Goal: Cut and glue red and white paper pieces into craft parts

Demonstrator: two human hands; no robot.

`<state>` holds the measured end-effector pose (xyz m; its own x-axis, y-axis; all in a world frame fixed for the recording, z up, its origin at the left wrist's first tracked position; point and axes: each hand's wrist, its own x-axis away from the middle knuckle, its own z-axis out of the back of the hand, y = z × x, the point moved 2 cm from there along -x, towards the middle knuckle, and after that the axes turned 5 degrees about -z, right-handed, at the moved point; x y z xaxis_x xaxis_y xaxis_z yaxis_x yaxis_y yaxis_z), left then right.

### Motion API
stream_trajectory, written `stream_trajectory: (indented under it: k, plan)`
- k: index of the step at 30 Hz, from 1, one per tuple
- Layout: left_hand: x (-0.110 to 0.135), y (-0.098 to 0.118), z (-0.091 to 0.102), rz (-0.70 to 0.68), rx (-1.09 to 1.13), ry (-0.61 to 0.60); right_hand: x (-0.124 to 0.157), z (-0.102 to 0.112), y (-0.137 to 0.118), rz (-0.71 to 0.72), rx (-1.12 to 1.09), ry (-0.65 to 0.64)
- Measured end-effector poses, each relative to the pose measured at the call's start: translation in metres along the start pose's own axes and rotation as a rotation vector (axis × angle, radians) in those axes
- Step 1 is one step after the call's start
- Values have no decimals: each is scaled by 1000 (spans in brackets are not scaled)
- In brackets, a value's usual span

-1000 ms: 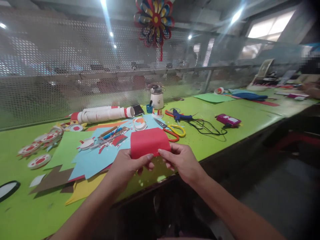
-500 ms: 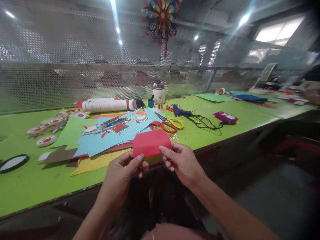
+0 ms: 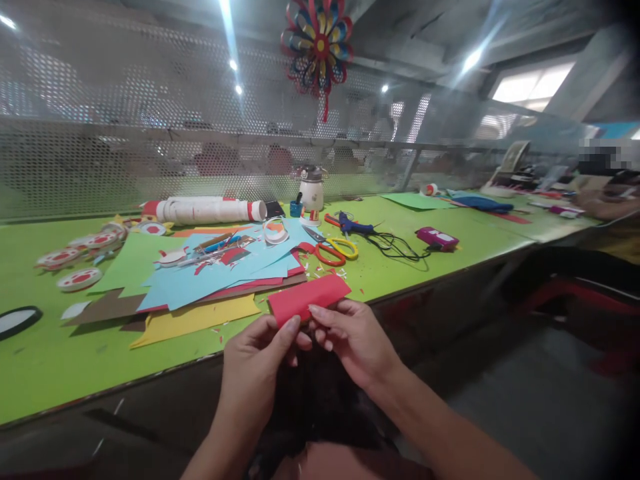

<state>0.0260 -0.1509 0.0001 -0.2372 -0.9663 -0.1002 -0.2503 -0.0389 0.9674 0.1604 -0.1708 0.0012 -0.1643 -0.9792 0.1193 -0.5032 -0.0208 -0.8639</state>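
Note:
A piece of red paper [image 3: 306,298], curved over into a roll or fold, is held just in front of the table edge. My left hand [image 3: 265,350] pinches its near left side, thumb on top. With thumb and fingers, my right hand [image 3: 350,333] grips its near right side. Beyond the paper lie scissors [image 3: 336,250] with one red and one yellow handle, among small paper scraps. Left of it spreads a pile of coloured paper sheets, a light blue sheet [image 3: 190,287] on top and a yellow sheet [image 3: 200,321] at the front.
A blue glue gun [image 3: 353,225] with a black cord lies behind the scissors, near a purple box [image 3: 437,239]. White tubes [image 3: 210,210] and a white bottle [image 3: 313,190] stand along the back. Red-and-white discs [image 3: 80,279] are at left. Another person's arm [image 3: 607,205] rests far right.
The red paper has curled more tightly, hiding the yellow underside seen before. My hands have moved closer together, and the view has shifted slightly to the right.

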Motion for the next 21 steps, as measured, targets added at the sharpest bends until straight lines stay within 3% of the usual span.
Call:
stream_trajectory:
  k: [10, 15, 19, 21]
  plan:
    - [-4, -3, 20, 61, 52, 47, -7, 20, -15, 53, -43, 62]
    - [-2, -6, 33, 108, 225, 156, 0, 16, 4, -47, 85, 3]
    - [15, -17, 31, 97, 328, 308, 8, 11, 25, -62, 112, 62]
    - [24, -27, 26, 132, 348, 326, 10, 8, 33, -44, 120, 103]
